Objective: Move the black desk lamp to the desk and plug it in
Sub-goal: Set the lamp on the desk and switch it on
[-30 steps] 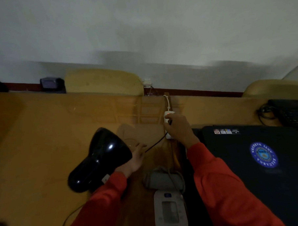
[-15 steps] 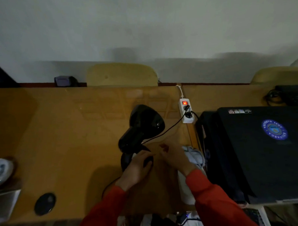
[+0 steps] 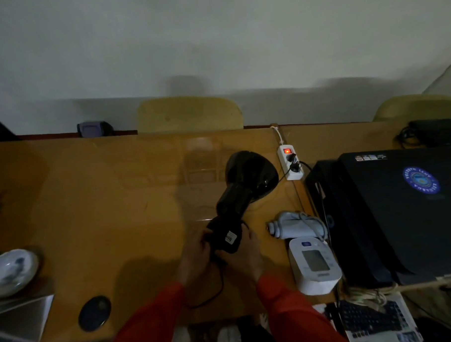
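The black desk lamp [image 3: 242,188] stands on the wooden desk [image 3: 104,202], its round shade tilted toward the far edge. My left hand [image 3: 197,252] and my right hand [image 3: 245,255] both grip its black base from either side. The lamp's black cord runs from the shade area to a plug [image 3: 294,166] seated in a white power strip [image 3: 290,162], whose red switch glows. More black cord loops off the desk's front edge between my red sleeves.
A white blood pressure monitor [image 3: 314,266] and its grey cuff [image 3: 296,226] lie right of the lamp. A black closed laptop [image 3: 412,206] fills the right side. A white bowl [image 3: 13,270] and a black round disc [image 3: 94,313] sit front left. Two yellow chair backs stand behind the desk.
My right hand left the power strip and came back to the lamp's base, joining my left hand. The lamp went from tilted in my left hand to standing on the desk.
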Demonstrator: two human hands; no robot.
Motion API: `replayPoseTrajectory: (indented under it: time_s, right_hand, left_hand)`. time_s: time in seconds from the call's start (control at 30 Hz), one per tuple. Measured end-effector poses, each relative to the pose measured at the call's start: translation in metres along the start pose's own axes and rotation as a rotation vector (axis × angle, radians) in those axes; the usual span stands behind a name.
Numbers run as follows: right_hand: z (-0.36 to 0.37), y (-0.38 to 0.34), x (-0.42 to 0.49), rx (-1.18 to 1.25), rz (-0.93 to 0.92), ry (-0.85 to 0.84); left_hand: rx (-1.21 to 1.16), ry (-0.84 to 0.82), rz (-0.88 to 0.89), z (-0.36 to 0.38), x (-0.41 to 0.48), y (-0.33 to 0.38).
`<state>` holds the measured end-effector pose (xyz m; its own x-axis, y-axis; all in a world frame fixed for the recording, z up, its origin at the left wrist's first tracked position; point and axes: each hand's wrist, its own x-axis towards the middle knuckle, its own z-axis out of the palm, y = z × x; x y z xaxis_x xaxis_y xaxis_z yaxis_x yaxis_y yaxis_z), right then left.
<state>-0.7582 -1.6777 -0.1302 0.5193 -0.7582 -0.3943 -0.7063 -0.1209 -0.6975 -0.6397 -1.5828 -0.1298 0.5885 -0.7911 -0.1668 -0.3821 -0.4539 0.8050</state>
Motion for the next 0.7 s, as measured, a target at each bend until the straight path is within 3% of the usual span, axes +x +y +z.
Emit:
replayPoseTrajectory:
  time_s: [0.17,0.33,0.7]
  right_hand:
    - [0.019,-0.009,-0.002,-0.019,0.055,0.147]
    - [0.020,-0.008,-0.009,-0.070,0.049,0.231]
    - [-0.022,0.041,-0.032,-0.076,-0.131,0.085]
  left_hand:
    - [0.088,-0.196,0.039,0.009,0.031,-0.010]
    - [0.117,-0.166,0.008,0.016,0.020,-0.013]
    - [0.070,-0.132,-0.029,0.062,-0.021,-0.019]
